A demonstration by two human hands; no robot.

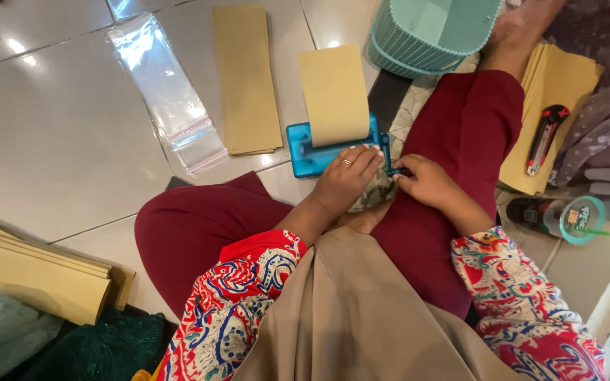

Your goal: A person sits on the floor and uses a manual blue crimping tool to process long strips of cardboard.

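Observation:
A small blue hand-cranked machine (306,149) sits on the tiled floor in front of my crossed legs. A tan paper sheet (333,92) stands out of its top. My left hand (347,176), with a ring on one finger, rests flat on the machine's near edge and holds it down. My right hand (425,180) grips the crank handle (392,166) at the machine's right side.
A stack of tan sheets (247,77) and clear plastic bags (167,95) lie to the left. A teal basket (432,32) stands behind. A red utility knife (545,137) lies on more tan sheets (566,85) at right. A plastic cup (580,220) and another paper stack (30,271) sit nearby.

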